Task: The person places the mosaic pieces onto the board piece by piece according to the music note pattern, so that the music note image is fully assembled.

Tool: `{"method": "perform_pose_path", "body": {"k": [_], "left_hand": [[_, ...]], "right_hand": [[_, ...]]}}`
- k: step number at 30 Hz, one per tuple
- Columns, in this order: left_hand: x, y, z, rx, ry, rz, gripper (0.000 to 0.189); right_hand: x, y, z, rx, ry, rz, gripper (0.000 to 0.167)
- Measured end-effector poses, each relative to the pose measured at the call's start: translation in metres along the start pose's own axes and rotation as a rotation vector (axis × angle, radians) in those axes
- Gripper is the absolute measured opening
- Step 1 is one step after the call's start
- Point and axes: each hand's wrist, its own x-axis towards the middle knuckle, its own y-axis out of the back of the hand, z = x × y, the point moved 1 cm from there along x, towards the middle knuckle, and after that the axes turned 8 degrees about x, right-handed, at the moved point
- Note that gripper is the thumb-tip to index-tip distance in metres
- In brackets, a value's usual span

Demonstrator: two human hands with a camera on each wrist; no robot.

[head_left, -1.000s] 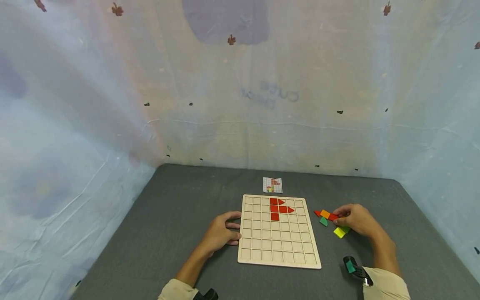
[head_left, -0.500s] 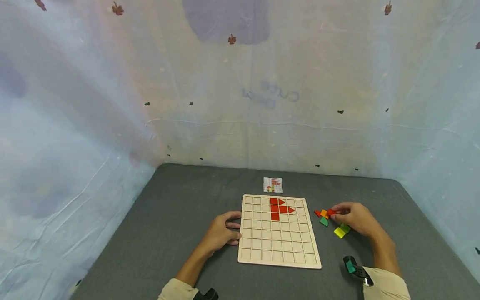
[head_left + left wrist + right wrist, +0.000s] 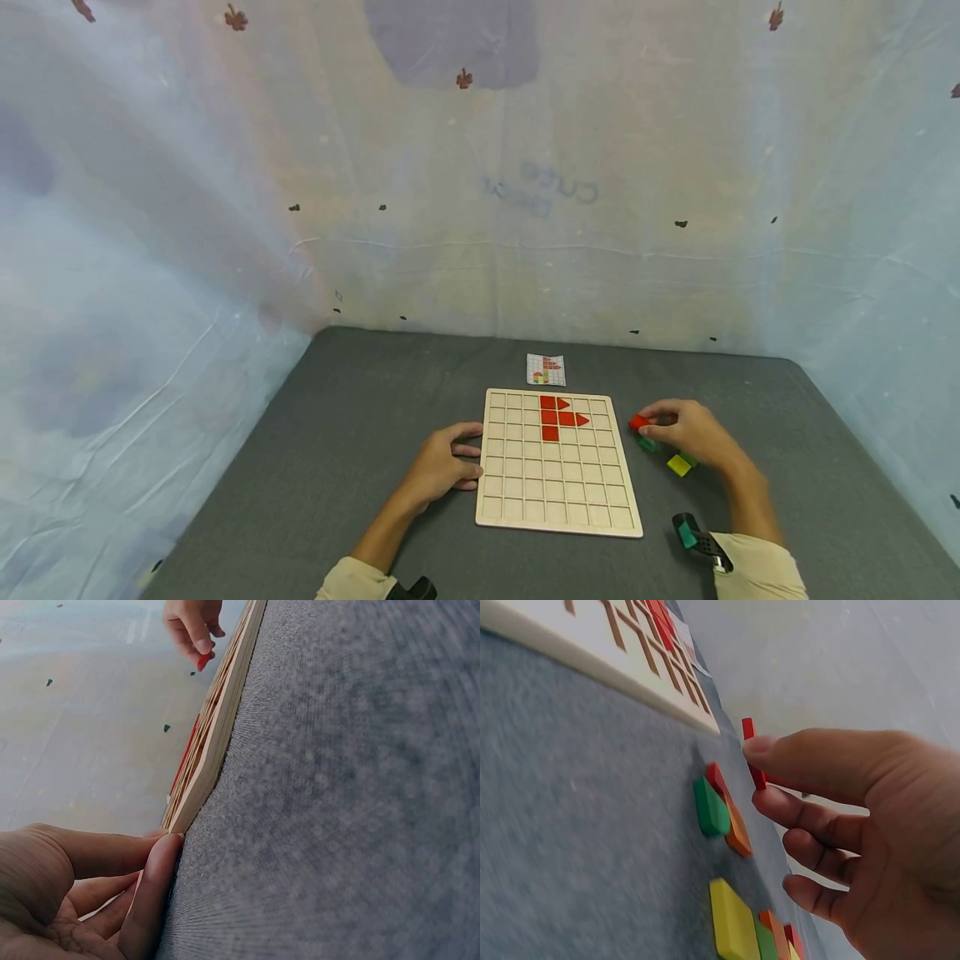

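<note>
My right hand pinches a red square tile between thumb and index finger, raised over the loose tiles to the right of the board. Its other fingers curl loosely below. My left hand rests at the left edge of the wooden grid board, thumb and fingertips touching the rim. Red squares and triangles sit in the board's upper cells. Under the right hand lie a green tile, an orange tile and a red triangle.
A small printed pattern card lies behind the board. A yellow tile, a green one and others rest nearer the right wrist. Grey cloth covers the table; a printed sheet hangs behind it.
My right hand has picked the red square tile up from the loose tiles and moved it left toward the board. The left hand and the board have stayed put.
</note>
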Motion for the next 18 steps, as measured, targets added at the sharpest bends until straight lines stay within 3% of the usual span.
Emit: {"method": "perform_pose_path", "body": {"k": [8, 18], "left_hand": [[0.0, 0.0, 0.0, 0.0, 0.0, -0.004, 0.069], [0.0, 0.0, 0.001, 0.005, -0.003, 0.0, 0.069]], "right_hand": [[0.006, -0.015, -0.014, 0.061, 0.058, -0.007, 0.035], [0.015, -0.034, -0.027, 0.045, 0.107, 0.007, 0.03]]}}
